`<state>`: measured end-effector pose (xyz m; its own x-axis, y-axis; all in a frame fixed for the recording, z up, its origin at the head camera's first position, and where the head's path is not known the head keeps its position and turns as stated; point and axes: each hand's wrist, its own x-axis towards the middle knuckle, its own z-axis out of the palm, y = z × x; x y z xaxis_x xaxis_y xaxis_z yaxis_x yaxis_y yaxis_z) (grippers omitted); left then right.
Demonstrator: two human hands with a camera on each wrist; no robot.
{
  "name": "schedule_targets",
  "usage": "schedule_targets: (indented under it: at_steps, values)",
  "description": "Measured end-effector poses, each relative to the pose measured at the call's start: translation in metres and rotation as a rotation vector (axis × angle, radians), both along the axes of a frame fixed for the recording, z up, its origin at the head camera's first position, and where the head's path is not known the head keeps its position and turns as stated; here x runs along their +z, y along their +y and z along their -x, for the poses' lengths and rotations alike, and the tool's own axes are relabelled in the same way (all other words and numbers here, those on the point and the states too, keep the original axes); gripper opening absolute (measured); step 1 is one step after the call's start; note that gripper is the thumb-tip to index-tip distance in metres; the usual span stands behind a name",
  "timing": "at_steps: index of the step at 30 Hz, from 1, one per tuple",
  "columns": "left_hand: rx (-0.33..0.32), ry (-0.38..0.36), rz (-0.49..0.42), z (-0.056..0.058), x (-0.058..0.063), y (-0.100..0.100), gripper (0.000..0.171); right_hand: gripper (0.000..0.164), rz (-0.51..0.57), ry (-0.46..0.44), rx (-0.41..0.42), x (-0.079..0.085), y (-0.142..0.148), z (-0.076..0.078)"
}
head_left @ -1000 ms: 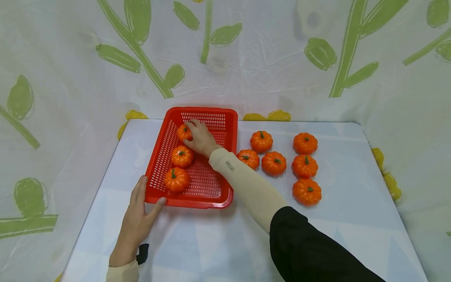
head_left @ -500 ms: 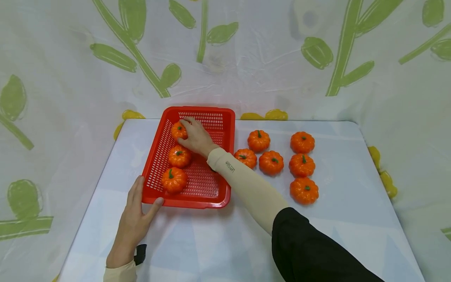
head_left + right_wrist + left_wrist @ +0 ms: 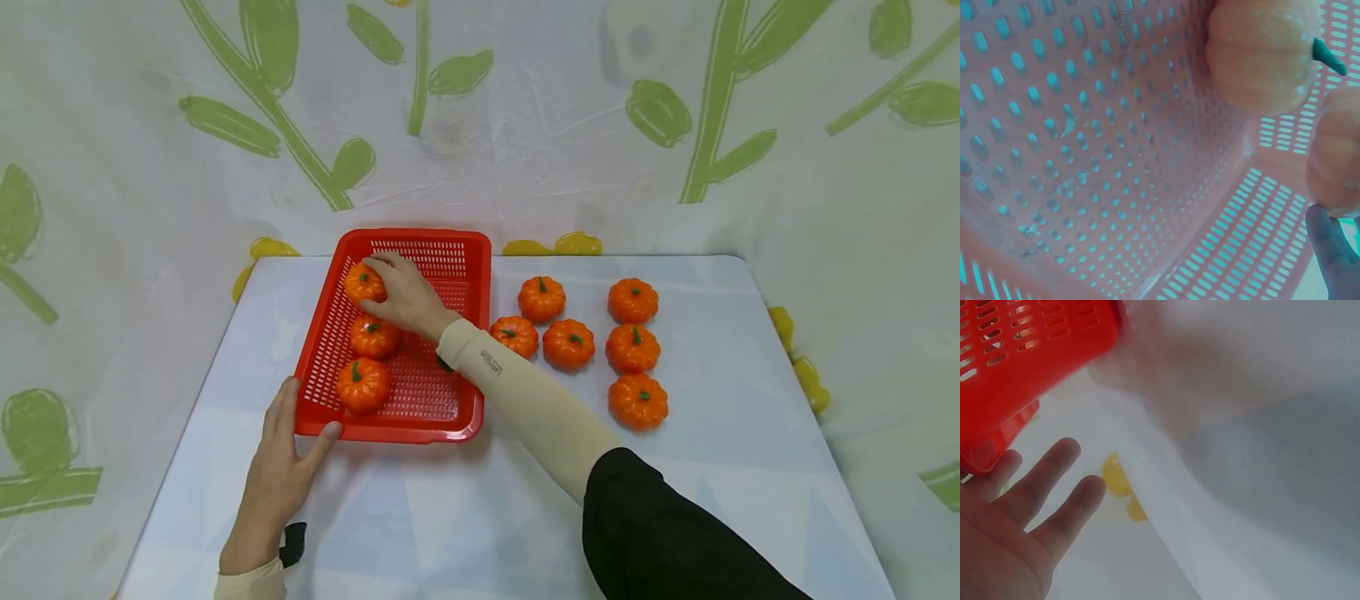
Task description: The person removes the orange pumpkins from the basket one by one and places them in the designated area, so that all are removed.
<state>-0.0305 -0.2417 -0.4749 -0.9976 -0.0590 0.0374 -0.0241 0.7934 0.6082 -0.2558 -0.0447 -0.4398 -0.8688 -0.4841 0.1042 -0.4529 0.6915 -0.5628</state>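
Note:
A red plastic basket (image 3: 405, 434) with slotted walls stands at the back of the table. Down its left side lie three orange pumpkins with green stems. My right hand (image 3: 407, 297) holds the farthest pumpkin (image 3: 363, 284), thumb and fingers around its right side. The right wrist view has fingertips against this pumpkin (image 3: 1337, 156), close to the basket wall. Nearer me are the middle pumpkin (image 3: 374, 336) and the front pumpkin (image 3: 363, 386). At the basket's front left corner rests my left hand (image 3: 273, 479), fingers extended along the outside, thumb at the front rim.
Right of the basket, several more pumpkins stand on the table (image 3: 720, 333): a cluster of three beside the rim, including one pumpkin (image 3: 568, 345), and a column of three including another pumpkin (image 3: 633, 348). A leaf-printed sheet (image 3: 547, 150) rises behind the table.
My right hand has shifted the farthest pumpkin slightly left toward the basket's side wall. The whole view has drifted a little; my left hand stays at the basket corner.

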Motion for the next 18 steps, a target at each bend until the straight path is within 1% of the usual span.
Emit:
schedule_targets:
  at_steps: [6, 12, 18]
  values:
    - [-0.003, 0.007, 0.004, 0.000, -0.001, -0.001, 0.096, 0.069, 0.022, 0.021, 0.018, 0.010, 0.005, -0.004]
    - [-0.003, 0.007, 0.003, 0.000, 0.001, 0.000, 0.096, 0.069, 0.051, 0.067, 0.032, 0.022, 0.014, -0.008]
    - [-0.003, 0.000, -0.009, 0.001, 0.000, 0.000, 0.095, 0.068, 0.090, 0.081, 0.034, 0.033, 0.026, -0.015]
